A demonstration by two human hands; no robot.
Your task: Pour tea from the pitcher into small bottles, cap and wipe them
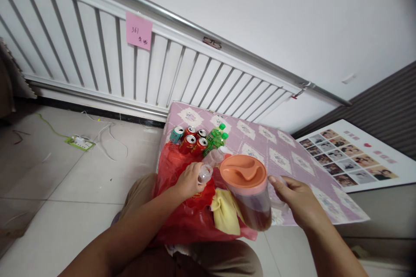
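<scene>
My left hand [191,178] is closed around a small clear container [205,174], perhaps a bottle, over a red plastic sheet [195,225]. My right hand [294,197] grips the clear handle of a pitcher [255,212]. The pitcher has an orange lid [243,172] and brown liquid in its lower part, and it is beside the clear container. Just behind my left hand is another clear bottle [213,156] with a white cap. A folded yellow cloth [225,212] lies on the red sheet, left of the pitcher.
Several drink cans [187,143] stand at the table's back left, beside green bottles [216,138] with green caps. A purple patterned cloth [260,132] covers the table. Behind is a white radiator [165,69]; a photo board [351,158] leans at right. A power strip [79,143] lies on the floor.
</scene>
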